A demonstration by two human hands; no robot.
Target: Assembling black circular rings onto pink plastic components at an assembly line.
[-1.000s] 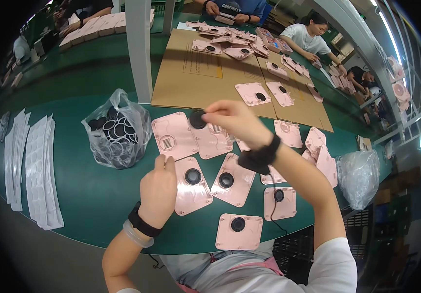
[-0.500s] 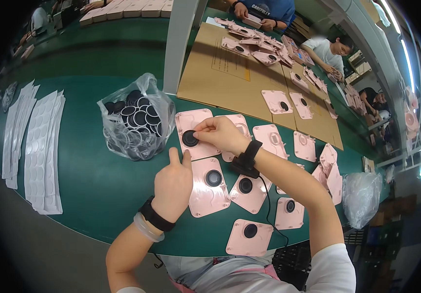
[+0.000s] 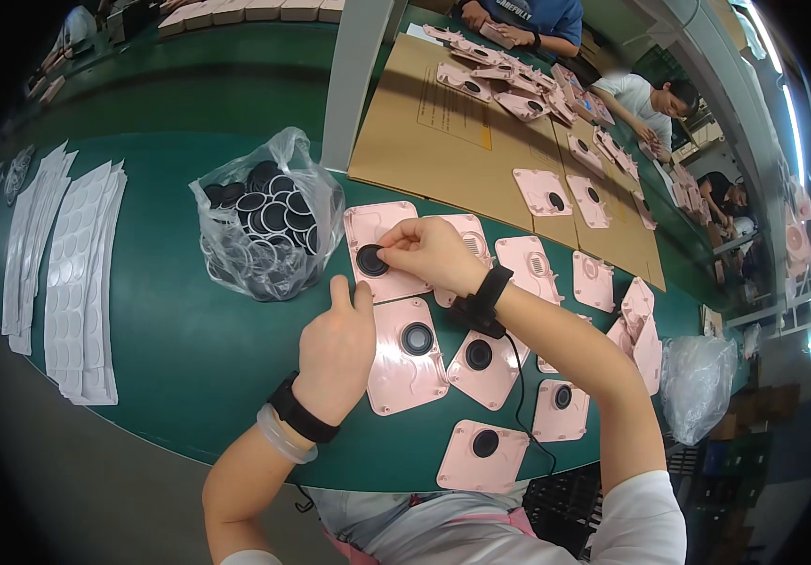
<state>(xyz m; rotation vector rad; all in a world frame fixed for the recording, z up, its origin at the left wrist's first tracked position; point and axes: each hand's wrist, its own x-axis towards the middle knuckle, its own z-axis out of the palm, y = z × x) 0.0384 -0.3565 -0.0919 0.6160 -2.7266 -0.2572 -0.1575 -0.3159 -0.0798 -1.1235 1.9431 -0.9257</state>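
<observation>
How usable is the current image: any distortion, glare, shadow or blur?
Head view: black corners, and the green table's near edge bows strongly. Head view, centre: glossy glare on the pink panel nearest the left hand; the right hand shows no obvious blur. Head view, top: a dark shadow band crosses the cardboard; upper right, a light tube looks blown out.

Glaring tube light (image 3: 794,132) upper right, bent edges (fisheye), black corners
</observation>
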